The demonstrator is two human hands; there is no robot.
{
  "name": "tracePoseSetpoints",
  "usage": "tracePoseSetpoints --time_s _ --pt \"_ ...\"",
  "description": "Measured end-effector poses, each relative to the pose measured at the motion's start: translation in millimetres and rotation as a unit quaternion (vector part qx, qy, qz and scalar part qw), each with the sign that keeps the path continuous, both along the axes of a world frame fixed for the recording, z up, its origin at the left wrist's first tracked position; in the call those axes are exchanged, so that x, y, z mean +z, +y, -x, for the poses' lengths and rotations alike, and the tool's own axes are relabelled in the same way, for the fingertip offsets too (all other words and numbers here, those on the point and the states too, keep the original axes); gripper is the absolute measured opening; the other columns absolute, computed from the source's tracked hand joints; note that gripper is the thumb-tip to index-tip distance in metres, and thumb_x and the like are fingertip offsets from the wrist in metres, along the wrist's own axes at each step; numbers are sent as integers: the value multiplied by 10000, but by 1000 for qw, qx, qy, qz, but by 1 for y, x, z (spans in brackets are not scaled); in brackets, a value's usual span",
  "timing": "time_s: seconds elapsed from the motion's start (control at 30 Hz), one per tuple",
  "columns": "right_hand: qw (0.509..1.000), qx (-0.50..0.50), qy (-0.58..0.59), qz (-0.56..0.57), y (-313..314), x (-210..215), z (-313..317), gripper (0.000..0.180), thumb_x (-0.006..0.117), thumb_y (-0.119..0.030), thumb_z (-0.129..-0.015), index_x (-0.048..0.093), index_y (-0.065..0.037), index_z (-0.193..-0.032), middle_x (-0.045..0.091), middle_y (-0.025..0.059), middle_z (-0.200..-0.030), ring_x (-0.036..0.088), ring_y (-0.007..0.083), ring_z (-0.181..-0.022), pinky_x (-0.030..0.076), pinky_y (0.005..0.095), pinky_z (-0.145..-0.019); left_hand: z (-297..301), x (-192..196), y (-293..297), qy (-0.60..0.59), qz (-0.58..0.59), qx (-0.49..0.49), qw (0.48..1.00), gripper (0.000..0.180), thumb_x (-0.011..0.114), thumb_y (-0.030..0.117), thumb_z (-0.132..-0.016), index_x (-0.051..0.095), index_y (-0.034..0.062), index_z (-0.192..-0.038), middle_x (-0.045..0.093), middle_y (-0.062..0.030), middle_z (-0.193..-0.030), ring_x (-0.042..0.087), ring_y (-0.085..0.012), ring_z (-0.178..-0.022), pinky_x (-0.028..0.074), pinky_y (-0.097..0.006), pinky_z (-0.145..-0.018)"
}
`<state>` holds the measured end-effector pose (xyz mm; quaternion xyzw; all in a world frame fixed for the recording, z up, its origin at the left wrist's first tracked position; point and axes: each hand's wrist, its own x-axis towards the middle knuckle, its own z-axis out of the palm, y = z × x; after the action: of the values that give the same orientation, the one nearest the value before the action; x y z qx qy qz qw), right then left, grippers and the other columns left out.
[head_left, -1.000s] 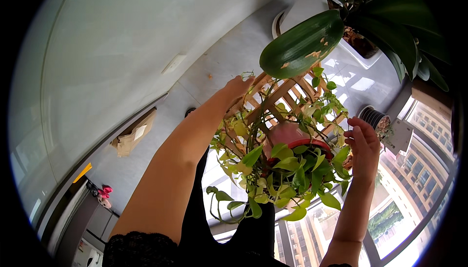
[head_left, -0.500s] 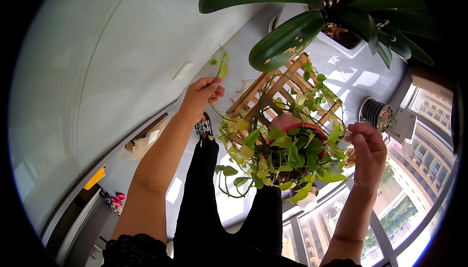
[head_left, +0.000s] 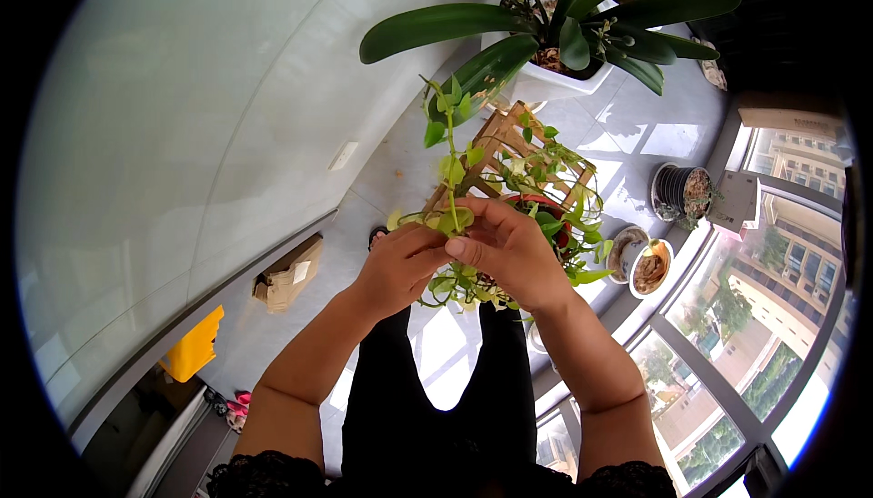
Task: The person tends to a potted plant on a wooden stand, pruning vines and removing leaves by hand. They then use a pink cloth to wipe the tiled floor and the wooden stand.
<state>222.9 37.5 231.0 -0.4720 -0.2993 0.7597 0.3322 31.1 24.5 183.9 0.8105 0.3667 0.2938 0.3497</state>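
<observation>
My left hand [head_left: 398, 266] and my right hand [head_left: 511, 257] meet in front of me, fingers closed around one trailing pothos vine [head_left: 452, 169]. Above the fingers the vine stretches away from me, with small green leaves along it and a few at its tip. A yellow-green leaf lies right at my fingertips; the exact grip on the stem is partly hidden. Below and beyond my hands is the potted pothos [head_left: 580, 266] in a red-rimmed pot [head_left: 561, 236], largely covered by my right hand and the foliage. The pot is on or beside a slatted wooden stand [head_left: 496, 139].
A broad-leaved plant [head_left: 446, 20] grows in a white square pot [head_left: 582, 82] at the far side. To the right are a ribbed dark pot [head_left: 668, 191], a round white pot [head_left: 668, 281] and windows [head_left: 700, 398]. At left stand a pale wall [head_left: 191, 134], cardboard box [head_left: 296, 272] and yellow container [head_left: 195, 343].
My right hand has come left from beside the pot, closing on the vine at my left hand. The vine now extends upright between them. The view has shifted, showing more floor and pots.
</observation>
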Motion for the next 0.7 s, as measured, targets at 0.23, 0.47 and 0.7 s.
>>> tracePoseSetpoints --time_s 0.23,0.47,0.7 --pt "982 -120 -8 -149 -31 -3 -37 233 679 109 -751 614 -28 -928 479 89 -1261 485 186 -1162 413 339 -983 -25 9 12 -4 -27 3 1000 202 716 19 -719 666 32 -914 641 -71 -832 628 -255 -727 517 -334 -593" --pt "947 -292 89 -104 -34 0 -84 168 569 -155 -925 630 -14 -992 540 142 -1219 552 208 -1027 452 351 -881 -28 3 49 -157 323 -1 933 153 688 14 -806 678 -17 -956 695 -112 -828 668 -165 -732 530 -252 -642" --pt "924 -375 68 17 -20 -39 -141 120 569 -122 -930 634 -24 -955 618 46 -811 564 135 -666 503 270 -617 -66 -15 80 -110 336 122 927 121 611 43 -881 665 -18 -970 699 -113 -841 679 -148 -758 541 -249 -689"
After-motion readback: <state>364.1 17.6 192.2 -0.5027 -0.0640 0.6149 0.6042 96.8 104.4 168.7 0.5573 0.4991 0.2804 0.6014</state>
